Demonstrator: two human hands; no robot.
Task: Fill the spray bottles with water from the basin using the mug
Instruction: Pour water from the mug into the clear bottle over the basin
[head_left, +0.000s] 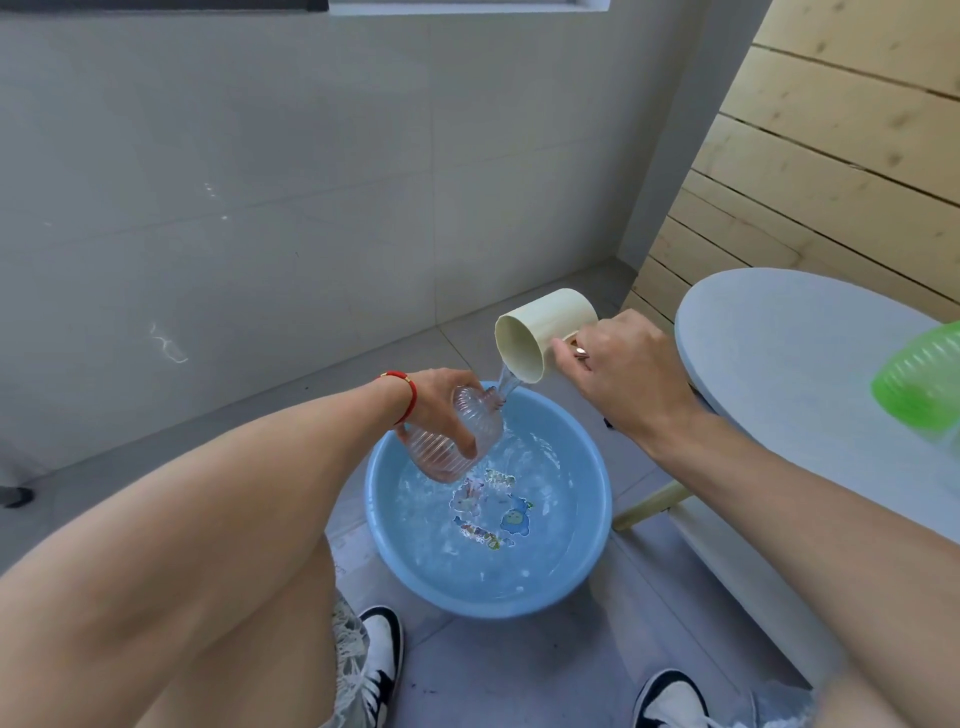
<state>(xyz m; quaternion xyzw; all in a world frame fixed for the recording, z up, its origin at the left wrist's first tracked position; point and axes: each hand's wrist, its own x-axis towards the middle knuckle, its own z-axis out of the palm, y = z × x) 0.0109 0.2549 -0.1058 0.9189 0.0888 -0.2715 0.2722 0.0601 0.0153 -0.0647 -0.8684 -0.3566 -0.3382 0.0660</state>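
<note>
My left hand (439, 402) grips a clear ribbed spray bottle (457, 436) with no cap, tilted over the far left rim of the blue basin (384, 525). My right hand (618, 366) holds a cream mug (540, 332) by its handle, tipped toward the bottle. A thin stream of water (506, 382) runs from the mug's lip into the bottle's neck. The basin sits on the floor, holds water, and has cartoon stickers on its bottom.
A round white table (779, 364) stands to the right, with a green ribbed bottle (924, 384) on it at the frame's edge. Wooden slats rise behind the table. A grey tiled wall is ahead. My two shoes (382, 654) rest on the grey floor near the basin.
</note>
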